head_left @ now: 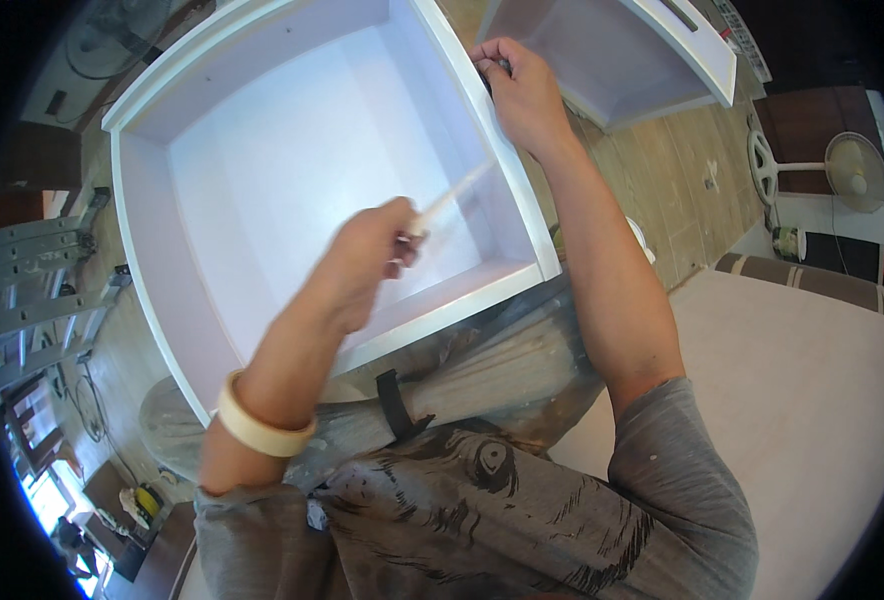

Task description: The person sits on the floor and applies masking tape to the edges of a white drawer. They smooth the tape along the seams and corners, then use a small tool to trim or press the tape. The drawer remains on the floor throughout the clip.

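A white drawer (312,120) lies tilted across my lap, its inside facing me. My left hand (377,240) is closed on one end of a pale strip of masking tape (454,190), blurred by motion, which stretches over the drawer toward its right wall. Around my left forearm sits a cream roll of masking tape (262,430). My right hand (522,95) is at the outer face of that right wall, near its far end. Its fingers are curled around something small and dark that they mostly cover.
A second white drawer (612,60) stands on the tiled floor at the far right. Beside me at the right is a pale padded surface (792,380). A fan (852,172) stands farther right, and a metal ladder (47,270) lies at the left.
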`<move>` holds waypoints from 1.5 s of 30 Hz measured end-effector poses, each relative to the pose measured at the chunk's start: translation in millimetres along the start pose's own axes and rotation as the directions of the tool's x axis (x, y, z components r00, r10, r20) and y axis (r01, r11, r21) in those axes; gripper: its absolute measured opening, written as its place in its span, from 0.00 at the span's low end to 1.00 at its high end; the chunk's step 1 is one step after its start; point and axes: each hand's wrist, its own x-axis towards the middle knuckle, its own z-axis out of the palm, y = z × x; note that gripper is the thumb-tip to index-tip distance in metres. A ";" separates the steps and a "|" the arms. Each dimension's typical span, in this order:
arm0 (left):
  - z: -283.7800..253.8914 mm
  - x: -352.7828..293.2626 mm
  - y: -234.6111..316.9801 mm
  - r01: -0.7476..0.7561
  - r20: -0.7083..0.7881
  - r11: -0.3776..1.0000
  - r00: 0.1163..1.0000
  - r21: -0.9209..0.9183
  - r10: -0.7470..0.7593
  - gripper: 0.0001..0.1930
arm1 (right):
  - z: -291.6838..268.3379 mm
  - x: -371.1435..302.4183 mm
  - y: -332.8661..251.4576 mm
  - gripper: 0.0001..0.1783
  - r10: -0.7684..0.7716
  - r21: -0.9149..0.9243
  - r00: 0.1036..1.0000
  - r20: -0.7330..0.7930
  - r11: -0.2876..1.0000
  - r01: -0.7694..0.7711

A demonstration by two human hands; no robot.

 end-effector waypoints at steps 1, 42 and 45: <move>-17.7 -10.8 8.2 -0.014 -0.023 1.000 1.000 0.012 0.014 0.07 | 2.7 0.3 -1.3 0.10 -0.009 0.014 1.000 0.001 1.000 0.009; -141.7 -212.3 111.3 -0.068 -0.257 0.427 0.711 0.902 0.655 0.09 | -16.5 1.9 -18.5 0.24 -0.203 0.330 0.959 -0.200 0.907 0.261; -99.1 -237.3 112.6 -0.093 -0.127 0.228 0.605 0.969 0.786 0.07 | -8.2 -12.0 -38.6 0.24 -0.322 0.309 0.936 -0.141 0.884 0.350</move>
